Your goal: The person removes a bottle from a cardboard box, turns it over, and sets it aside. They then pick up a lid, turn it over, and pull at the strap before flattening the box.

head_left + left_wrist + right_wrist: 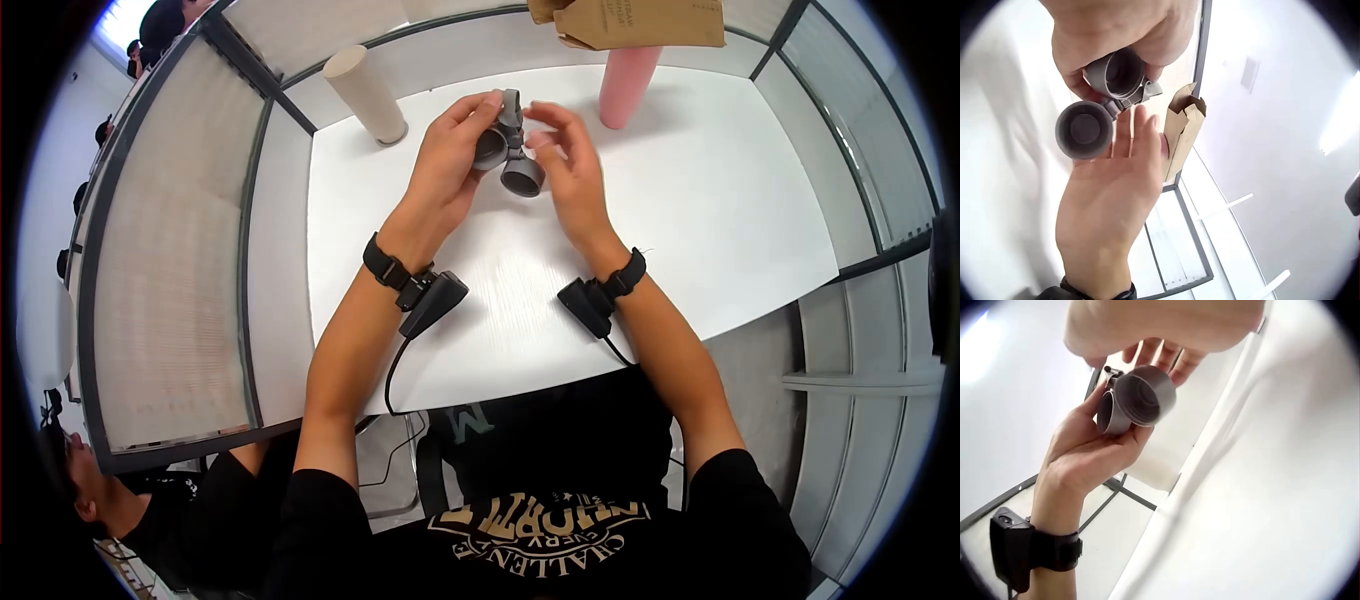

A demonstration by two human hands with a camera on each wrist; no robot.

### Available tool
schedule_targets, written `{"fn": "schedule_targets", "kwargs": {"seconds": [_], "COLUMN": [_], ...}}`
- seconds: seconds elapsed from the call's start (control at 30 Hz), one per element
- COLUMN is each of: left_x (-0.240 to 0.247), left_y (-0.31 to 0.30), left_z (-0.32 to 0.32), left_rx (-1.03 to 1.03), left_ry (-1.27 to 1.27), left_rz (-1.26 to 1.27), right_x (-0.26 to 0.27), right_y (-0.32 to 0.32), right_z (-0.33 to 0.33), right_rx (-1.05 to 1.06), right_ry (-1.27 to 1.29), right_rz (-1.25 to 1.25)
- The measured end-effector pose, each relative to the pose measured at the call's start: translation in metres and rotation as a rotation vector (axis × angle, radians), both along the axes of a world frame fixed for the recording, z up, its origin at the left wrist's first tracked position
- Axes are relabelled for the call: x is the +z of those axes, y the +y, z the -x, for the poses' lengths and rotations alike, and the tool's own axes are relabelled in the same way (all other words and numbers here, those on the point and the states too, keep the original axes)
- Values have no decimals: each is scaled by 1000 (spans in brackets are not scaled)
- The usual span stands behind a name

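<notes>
My left hand (447, 160) grips a grey plastic piece with two round, hollow cups joined by a small hinged link. The nearer cup (522, 178) faces its open mouth down toward me. Beside it, the other cup (1124, 74) sits within my left fingers. A flat grey tab (511, 105) sticks up at the far end of the piece. My right hand (577, 165) is on the right side of the piece, fingers extended and palm facing it. In the left wrist view, the right fingertips reach behind the link, partly hidden by the cups.
Behind the left hand a beige tumbler (365, 95) stands on the white table (700, 220). At the back right, a pink tumbler (630, 85) stands beneath an open cardboard box (640, 22). Low partitions (180, 250) surround the table. Another person (150, 520) is at lower left.
</notes>
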State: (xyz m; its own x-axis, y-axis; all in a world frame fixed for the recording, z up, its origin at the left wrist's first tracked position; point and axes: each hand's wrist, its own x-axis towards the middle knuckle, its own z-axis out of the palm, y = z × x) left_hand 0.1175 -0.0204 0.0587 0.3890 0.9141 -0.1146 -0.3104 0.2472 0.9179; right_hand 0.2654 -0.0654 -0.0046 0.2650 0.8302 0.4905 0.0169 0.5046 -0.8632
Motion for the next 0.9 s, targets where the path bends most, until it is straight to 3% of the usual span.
{"fn": "schedule_targets", "kwargs": {"seconds": [0.1,0.27,0.37,0.43,0.5,0.6,0.77,0.9], "left_x": [-1,-6,-2,-17,-45,-63,-66,-61], "left_y": [0,16,26,25,28,19,19,15], "left_z": [0,10,29,35,38,52,67,68], "left_rx": [22,39,52,131,278,373,268,244], "left_ry": [-56,408,605,492,327,287,240,181], "left_rz": [-12,-454,-588,-491,-460,-261,-230,10], "right_x": [0,2,-7,-9,5,14,3,-4], "right_y": [-4,-4,1,2,4,15,30,43], "right_z": [6,-1,-10,-13,-11,0,-3,9], "right_rx": [154,339,329,335,475,656,642,635], "right_ry": [13,115,-26,-82,134,357,547,407], "right_rz": [209,416,410,364,538,721,714,590]}}
